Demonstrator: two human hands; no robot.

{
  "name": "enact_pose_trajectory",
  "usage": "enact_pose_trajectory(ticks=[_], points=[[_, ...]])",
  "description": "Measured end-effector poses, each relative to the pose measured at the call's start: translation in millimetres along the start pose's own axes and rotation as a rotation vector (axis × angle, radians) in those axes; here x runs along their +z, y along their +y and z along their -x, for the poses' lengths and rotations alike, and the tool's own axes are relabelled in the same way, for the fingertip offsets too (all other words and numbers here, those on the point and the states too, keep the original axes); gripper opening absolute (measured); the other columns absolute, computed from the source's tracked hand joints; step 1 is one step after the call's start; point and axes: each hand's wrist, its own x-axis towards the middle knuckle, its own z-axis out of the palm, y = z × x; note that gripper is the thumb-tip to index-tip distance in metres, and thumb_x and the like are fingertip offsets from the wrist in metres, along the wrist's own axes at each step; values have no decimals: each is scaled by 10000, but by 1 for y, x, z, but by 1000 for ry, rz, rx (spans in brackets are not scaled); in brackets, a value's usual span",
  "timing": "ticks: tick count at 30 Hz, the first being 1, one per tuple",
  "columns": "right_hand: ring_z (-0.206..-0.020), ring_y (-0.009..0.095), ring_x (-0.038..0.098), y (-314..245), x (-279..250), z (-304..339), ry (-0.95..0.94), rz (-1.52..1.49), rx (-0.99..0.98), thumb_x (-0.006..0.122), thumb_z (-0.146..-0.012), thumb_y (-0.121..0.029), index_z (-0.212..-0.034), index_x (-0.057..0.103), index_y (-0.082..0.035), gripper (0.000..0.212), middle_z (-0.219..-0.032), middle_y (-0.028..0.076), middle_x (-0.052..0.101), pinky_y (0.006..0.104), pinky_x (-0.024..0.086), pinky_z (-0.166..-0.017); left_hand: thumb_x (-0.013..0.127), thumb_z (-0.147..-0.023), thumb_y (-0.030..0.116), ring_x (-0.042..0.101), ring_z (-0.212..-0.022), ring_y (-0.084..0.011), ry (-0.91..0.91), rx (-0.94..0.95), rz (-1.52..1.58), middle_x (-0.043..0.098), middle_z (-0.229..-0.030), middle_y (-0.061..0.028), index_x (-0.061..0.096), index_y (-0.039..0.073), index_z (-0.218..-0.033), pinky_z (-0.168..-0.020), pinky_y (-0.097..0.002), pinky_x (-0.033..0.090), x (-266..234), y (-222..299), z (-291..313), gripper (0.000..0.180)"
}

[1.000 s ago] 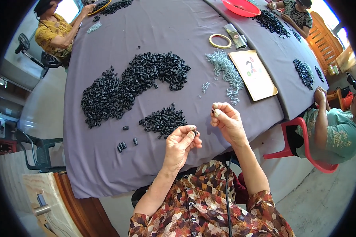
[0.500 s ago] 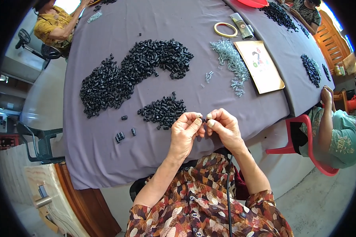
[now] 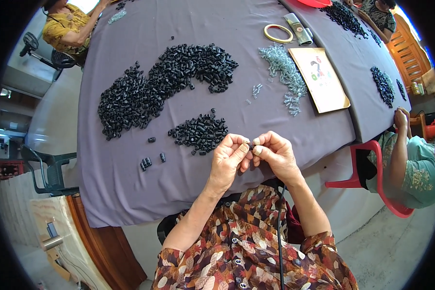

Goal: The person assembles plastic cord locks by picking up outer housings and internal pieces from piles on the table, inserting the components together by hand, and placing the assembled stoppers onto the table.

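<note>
My left hand [image 3: 227,159] and my right hand [image 3: 277,155] meet above the table's near edge. Both are closed, thumb and forefinger pinching a small black plastic part [image 3: 251,147] between them; fingertips hide most of it. Just left of my left hand lies a small heap of black plastic parts [image 3: 198,134]. Behind it spreads a larger curved heap of similar black parts [image 3: 174,72]. A pile of small clear-grey springs [image 3: 287,77] lies beyond my right hand, with a few loose springs [image 3: 256,90] beside it. Several black cylindrical pieces [image 3: 146,164] rest apart at the left.
A tan-covered booklet [image 3: 322,82], a tape roll [image 3: 279,41] and a clear packet [image 3: 298,30] lie on the grey tablecloth [image 3: 130,193]. Other people sit around the table, one on a red chair [image 3: 379,169]. A green chair [image 3: 53,169] stands at left.
The view has shifted slightly. My hands keep pinching the small black part, fingertips barely moved. The heaps look the same.
</note>
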Motion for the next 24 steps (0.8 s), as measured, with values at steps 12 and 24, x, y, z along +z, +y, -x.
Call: enact_pose_trajectory(ticks=[12, 24], points=[[-608, 88, 577, -6, -4, -2, -50, -3, 108, 592, -858, -49, -919, 543, 21, 104, -771, 56, 600, 226, 507, -558, 489, -926, 98, 440, -476, -32, -45, -6, -86, 548, -676, -19, 479, 51, -930, -425, -159, 355, -2, 1, 0, 48], [-528, 94, 551, -11, -2, -3, -67, 65, 171, 614, -844, -63, -819, 538, -1, 101, -718, 66, 592, 206, 463, -492, 480, -929, 80, 450, -503, -27, -50, 6, -100, 543, -678, -6, 466, 55, -921, -448, -154, 367, -2, -1, 3, 30]])
